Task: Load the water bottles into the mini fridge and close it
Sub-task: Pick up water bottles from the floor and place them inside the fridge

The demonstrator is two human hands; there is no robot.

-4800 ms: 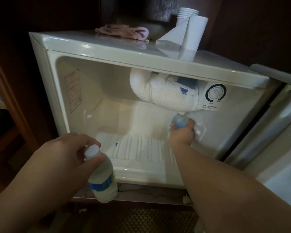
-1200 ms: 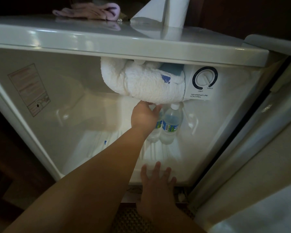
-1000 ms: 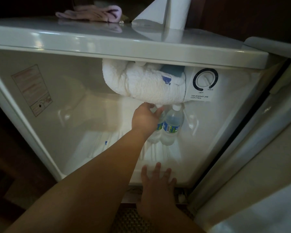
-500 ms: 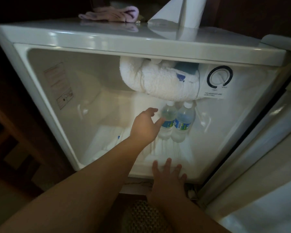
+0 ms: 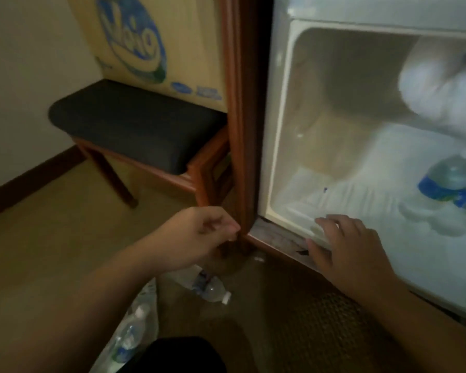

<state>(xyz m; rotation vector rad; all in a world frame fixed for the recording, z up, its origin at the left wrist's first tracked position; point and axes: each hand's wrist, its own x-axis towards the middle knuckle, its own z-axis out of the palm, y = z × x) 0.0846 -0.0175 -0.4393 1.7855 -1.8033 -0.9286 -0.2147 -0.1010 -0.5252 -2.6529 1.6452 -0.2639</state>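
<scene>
The mini fridge (image 5: 280, 125) stands open on the right, white inside. A water bottle (image 5: 452, 184) with a blue label stands on its floor at the far right edge of view. My right hand (image 5: 345, 249) rests flat on the fridge's lower front lip, fingers spread, holding nothing. My left hand (image 5: 199, 235) hovers outside the fridge above the floor, fingers loosely curled and empty. Below it a water bottle (image 5: 210, 286) lies on the floor, and more bottles (image 5: 129, 337) in plastic wrap lie nearer to me.
A wooden cabinet post (image 5: 240, 117) frames the fridge's left side. A stool with a dark cushion (image 5: 135, 122) stands to the left, a cardboard box (image 5: 151, 41) with a blue logo behind it. A woven mat (image 5: 320, 332) lies before the fridge. An iced freezer unit (image 5: 447, 84) hangs at the upper right.
My left hand has let go of the bottle inside and pulled out of the fridge, down toward the floor. The view has swung left and down. My right hand stays on the lip.
</scene>
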